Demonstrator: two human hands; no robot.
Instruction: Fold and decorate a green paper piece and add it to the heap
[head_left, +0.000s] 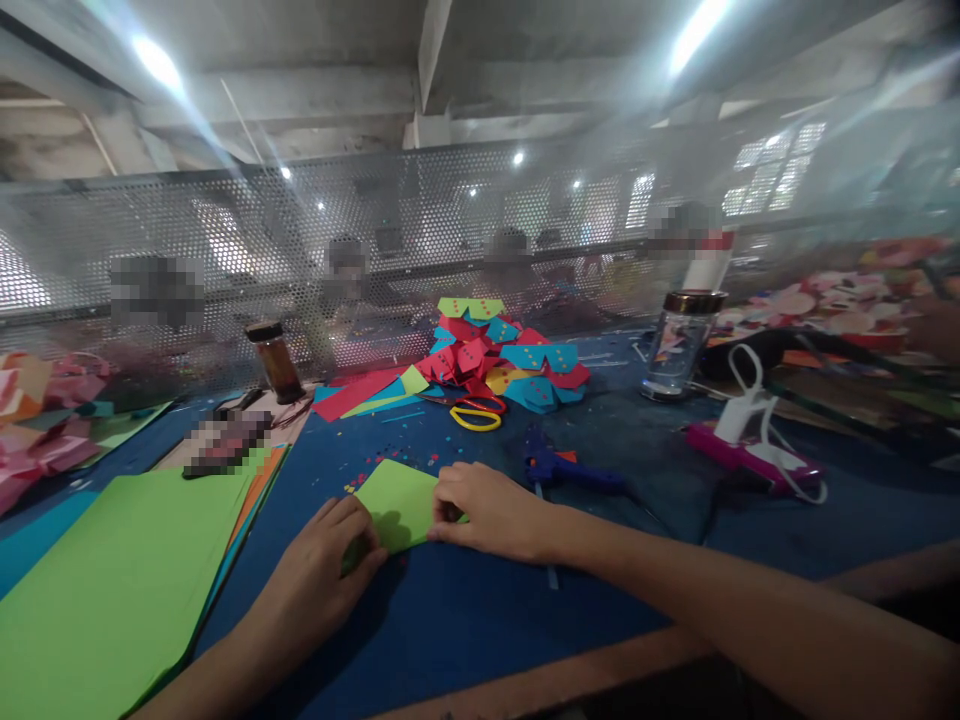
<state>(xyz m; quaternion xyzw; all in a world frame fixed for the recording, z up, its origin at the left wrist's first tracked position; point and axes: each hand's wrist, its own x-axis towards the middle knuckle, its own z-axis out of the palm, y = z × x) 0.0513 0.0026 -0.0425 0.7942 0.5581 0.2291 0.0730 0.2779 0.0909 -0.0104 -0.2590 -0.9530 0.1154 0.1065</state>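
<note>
A small piece of light-green paper (397, 500) rests on the blue tabletop between my hands. My left hand (326, 550) grips its left end, fingers curled and thumb at the lower edge. At the opposite end, my right hand (484, 510) pinches the paper between thumb and fingers. Tiny coloured paper dots are scattered just beyond it. Scissors with yellow and red handles (476, 418) lie farther back, before a heap of cut paper shapes with punched dots (471, 355). Right of my right hand is a blue glue gun (570, 470), with a glue stick under it.
Large green sheets (112, 570) are stacked at left. A jar of dark liquid (276, 362) and a clear glass bottle (679, 345) stand farther back. A magenta power strip (750, 460) with white plugs lies at right. A perforated metal screen (405, 230) spans the back, people behind it.
</note>
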